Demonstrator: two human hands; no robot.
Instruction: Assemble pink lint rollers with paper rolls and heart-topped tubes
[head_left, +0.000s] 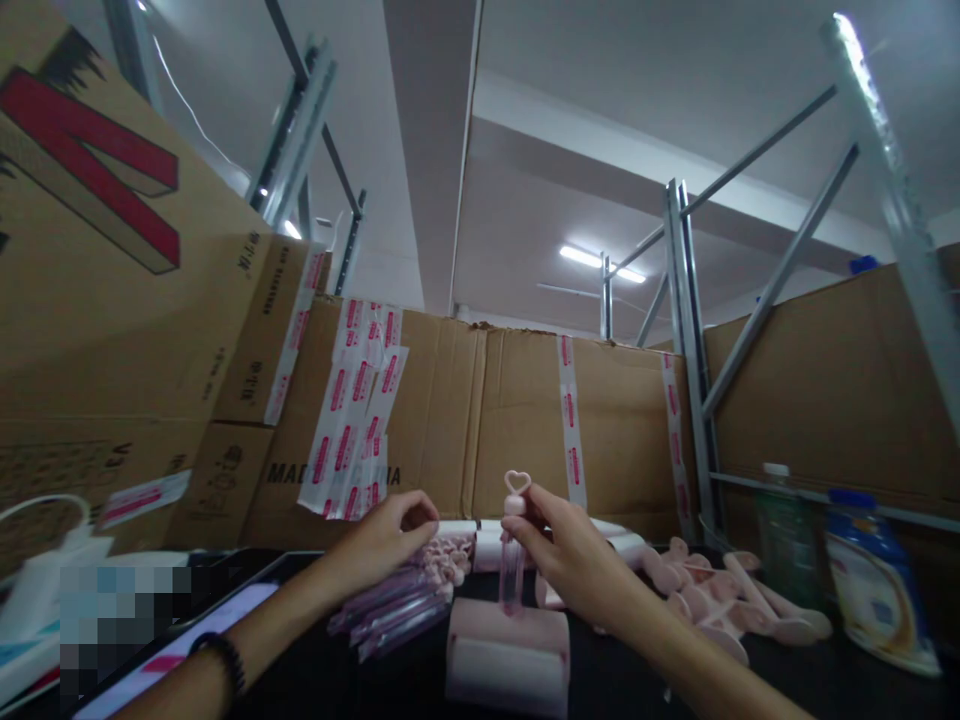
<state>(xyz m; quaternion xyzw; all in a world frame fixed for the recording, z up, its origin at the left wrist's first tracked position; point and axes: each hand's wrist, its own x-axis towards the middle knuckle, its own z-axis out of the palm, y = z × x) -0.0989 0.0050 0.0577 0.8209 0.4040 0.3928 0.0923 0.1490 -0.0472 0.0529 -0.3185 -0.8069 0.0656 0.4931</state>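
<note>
Upright in the right hand (pixel 574 560), the heart-topped tube (pixel 514 560) could slip and topple, while the left hand (pixel 382 545) pinches something unseen.

Clear pinkish tube (pixel 512 570) with pale pink heart-topped cap (pixel 517 487); pale pink roll (pixel 508 655) near counter front edge; pink caps pile (pixel 724 600) right; brown cartons (pixel 480 420) with white tape printed red; black counter (pixel 622 680); black wristband (pixel 225 660)
</note>
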